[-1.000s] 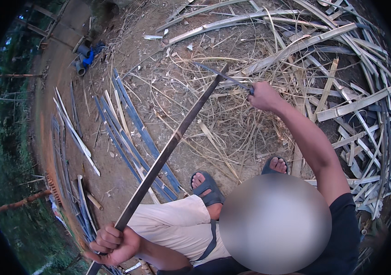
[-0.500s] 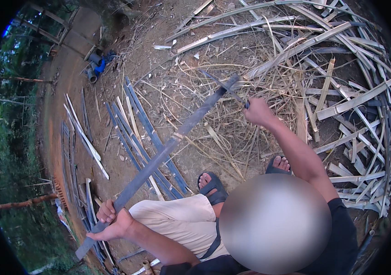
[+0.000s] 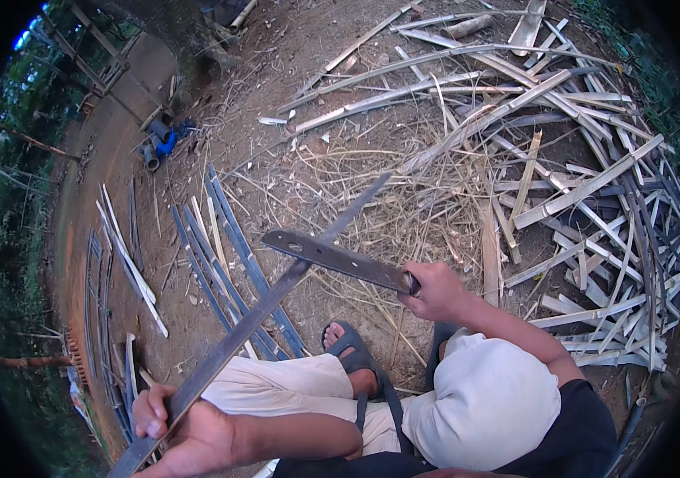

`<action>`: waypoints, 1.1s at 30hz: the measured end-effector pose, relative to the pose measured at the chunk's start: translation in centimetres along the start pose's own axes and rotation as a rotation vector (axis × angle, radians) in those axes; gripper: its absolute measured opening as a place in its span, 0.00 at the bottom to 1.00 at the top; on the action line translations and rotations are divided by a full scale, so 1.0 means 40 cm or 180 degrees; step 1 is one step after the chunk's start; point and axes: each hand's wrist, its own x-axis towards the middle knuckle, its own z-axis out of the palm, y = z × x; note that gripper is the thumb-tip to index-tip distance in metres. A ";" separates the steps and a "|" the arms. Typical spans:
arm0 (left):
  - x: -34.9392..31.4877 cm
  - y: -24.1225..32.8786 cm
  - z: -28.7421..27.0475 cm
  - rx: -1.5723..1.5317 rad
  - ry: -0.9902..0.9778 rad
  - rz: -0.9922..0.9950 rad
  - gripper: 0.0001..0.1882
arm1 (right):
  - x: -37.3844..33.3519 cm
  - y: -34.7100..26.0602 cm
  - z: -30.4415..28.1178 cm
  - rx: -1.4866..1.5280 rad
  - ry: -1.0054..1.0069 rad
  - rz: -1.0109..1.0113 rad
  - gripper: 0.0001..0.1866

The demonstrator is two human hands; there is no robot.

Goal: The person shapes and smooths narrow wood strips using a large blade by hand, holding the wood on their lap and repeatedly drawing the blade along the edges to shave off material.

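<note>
A long dark bamboo strip (image 3: 244,325) slants up from the lower left, its far end over a heap of pale shavings (image 3: 443,195). My left hand (image 3: 197,430) is closed around its near part, palm up. With fingers wrapped about the handle, my right hand (image 3: 438,291) grips a large knife (image 3: 348,261). Its broad dark blade has several holes and points left. The blade lies across the strip about midway along, in front of it; whether the edge touches the strip, I cannot tell.
Split bamboo pieces (image 3: 595,191) lie in a tangled pile at the right. Dark bamboo strips (image 3: 236,231) rest on the dirt ahead, left of the shavings. My sandalled foot (image 3: 348,350) is below the strip. A tree trunk (image 3: 169,48) stands at the far left.
My right hand has brought the knife nearer, from the strip's far end to about its middle, turning the blade's flat side into view. My left hand and the strip sit lower in the picture.
</note>
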 end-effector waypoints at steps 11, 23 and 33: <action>-0.011 0.015 0.076 0.1043 -0.1633 -0.0546 0.31 | -0.036 -0.118 -0.100 -0.0469 -0.0085 0.0107 0.14; 0.065 0.026 0.091 0.1472 -0.1023 0.0357 0.45 | -0.112 -0.472 -0.360 -0.2057 -0.0203 0.0807 0.15; 0.118 0.026 0.031 -0.0218 -0.1764 -0.0763 0.31 | -0.092 -0.429 -0.049 -0.0508 -0.0149 0.0566 0.15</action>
